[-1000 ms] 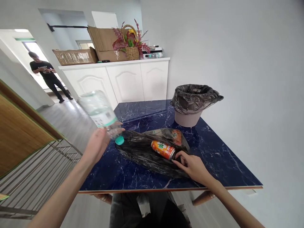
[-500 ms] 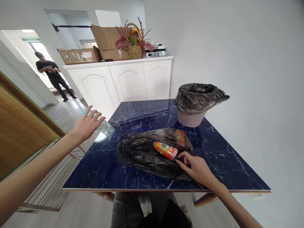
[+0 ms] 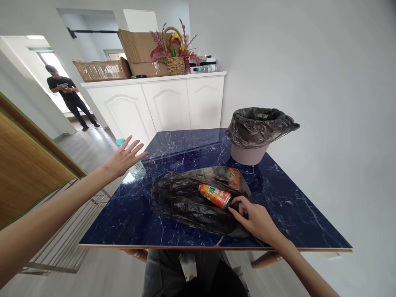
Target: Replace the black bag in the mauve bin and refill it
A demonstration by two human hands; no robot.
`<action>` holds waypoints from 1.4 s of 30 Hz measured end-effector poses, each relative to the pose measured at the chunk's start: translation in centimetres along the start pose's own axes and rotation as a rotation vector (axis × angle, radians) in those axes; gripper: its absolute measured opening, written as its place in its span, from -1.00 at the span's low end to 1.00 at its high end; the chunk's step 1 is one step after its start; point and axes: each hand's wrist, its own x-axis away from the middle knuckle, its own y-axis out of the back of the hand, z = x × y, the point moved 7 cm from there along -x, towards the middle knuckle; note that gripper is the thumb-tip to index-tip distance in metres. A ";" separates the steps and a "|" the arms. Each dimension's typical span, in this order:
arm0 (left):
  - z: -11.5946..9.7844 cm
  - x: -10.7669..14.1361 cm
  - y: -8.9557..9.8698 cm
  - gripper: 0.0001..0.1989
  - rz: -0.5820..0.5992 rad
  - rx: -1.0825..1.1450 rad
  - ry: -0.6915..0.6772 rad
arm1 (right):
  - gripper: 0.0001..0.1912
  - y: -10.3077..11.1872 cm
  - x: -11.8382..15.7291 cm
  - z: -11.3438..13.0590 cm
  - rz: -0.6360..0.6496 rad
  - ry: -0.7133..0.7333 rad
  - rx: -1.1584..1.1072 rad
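Observation:
My left hand (image 3: 123, 159), fingers spread, is in front of a clear plastic bottle (image 3: 137, 170) with a green cap. The bottle stands at the table's left edge, its middle hidden behind the hand. My right hand (image 3: 252, 218) pinches the black plastic bag (image 3: 192, 208) close to the base of an orange drink can (image 3: 214, 195). That can lies on its side on the bag. Through the thin plastic behind it, another orange item (image 3: 233, 178) and a clear bottle-like shape show.
On the blue marbled table (image 3: 293, 214), a pale bin (image 3: 249, 156) lined with a black bag stands at the back right. Behind is a white cabinet (image 3: 173, 103) with cardboard boxes (image 3: 103, 71) and a flower basket (image 3: 176, 66). A person (image 3: 69, 97) stands in the far left doorway.
The bottle has gone from tilted to upright at the table's left edge. My left hand has opened wider and shifted right and slightly up. The right hand keeps its place by the can.

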 end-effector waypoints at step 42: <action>-5.4 5.5 0.1 -0.41 0.099 -0.040 -0.162 | -0.60 -0.3 0.4 -0.5 -0.011 -0.018 -0.107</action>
